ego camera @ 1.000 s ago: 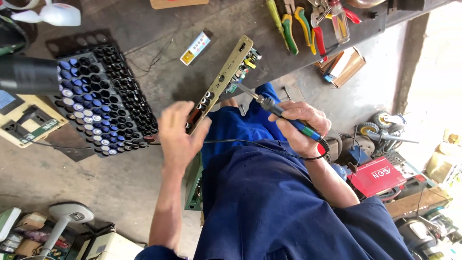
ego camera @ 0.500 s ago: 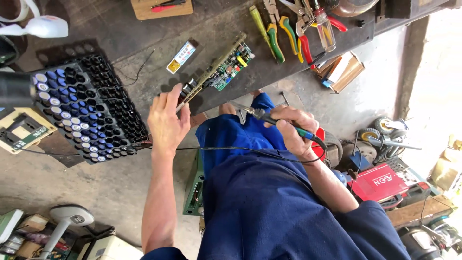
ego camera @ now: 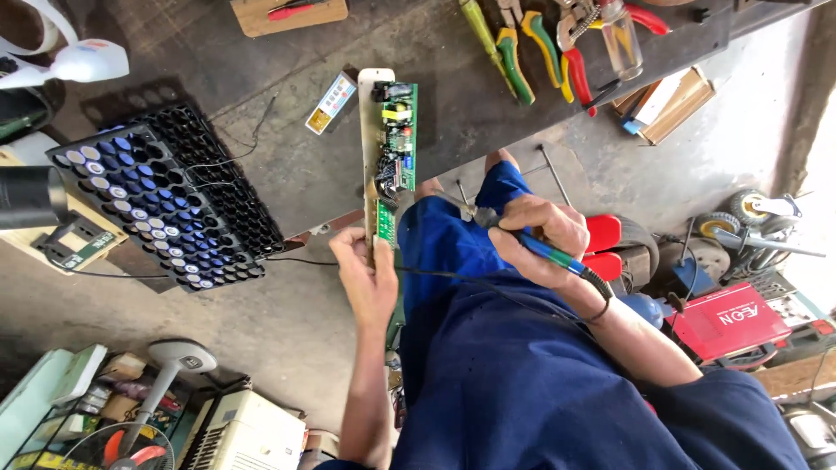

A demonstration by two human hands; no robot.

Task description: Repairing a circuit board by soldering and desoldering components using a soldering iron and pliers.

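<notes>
The left hand [ego camera: 370, 277] has its grip closed on the near end of a long circuit board [ego camera: 390, 152], fingers wrapped round the strip's lower edge. The board lies lengthwise on the dark bench [ego camera: 296, 178], its near end overhanging the bench edge above the person's blue-clad knees. Just right of the board's near end, the right hand [ego camera: 538, 237] holds a soldering iron [ego camera: 514, 235] in a pen-like grip, fingers closed on the blue-green handle; the metal tip points left and meets the board close to the left hand's fingers. A black cord [ego camera: 453, 278] runs from the iron across the lap.

Left of the board, well apart, sits a black cell holder tray [ego camera: 165, 204] partly filled with blue cylindrical cells. Just left of the board's far end lies a small flat card-like pack [ego camera: 332, 102]. Farther off, right of the board's far end, pliers and cutters [ego camera: 540, 48] with green, yellow and red handles lie together on the bench.
</notes>
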